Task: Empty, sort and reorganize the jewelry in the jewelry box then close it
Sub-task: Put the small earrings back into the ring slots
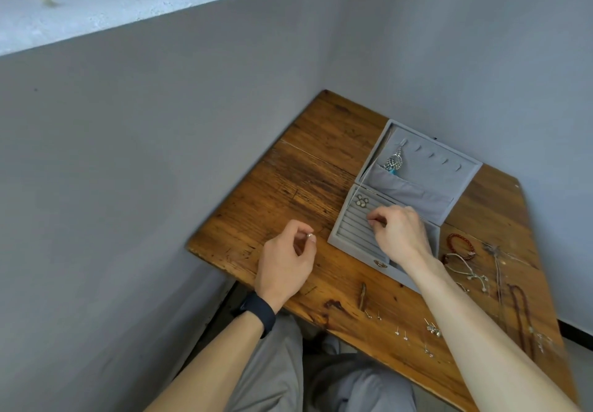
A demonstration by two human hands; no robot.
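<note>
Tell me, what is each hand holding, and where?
Left hand pinches a small ring by its band. Right hand, over the jewelry box: cannot tell.

Lying open on the table (pixel 288 187): a jewelry box (pixel 462 191), lid (pixel 433 161) at 12 o'clock of the tray (pixel 353 228). Hanging at the lid's 9 o'clock end: a pendant (pixel 394 161). Sitting in the tray's 11 o'clock corner: earrings (pixel 362 200). Hovering over the tray: the right hand (pixel 399 232). Pinching a ring (pixel 310 236) at the box's 9 o'clock: the left hand (pixel 285 257). Lying at the box's 3 o'clock: bracelets (pixel 459 243), necklaces (pixel 519 309); at 6 o'clock: studs (pixel 401 333).
</note>
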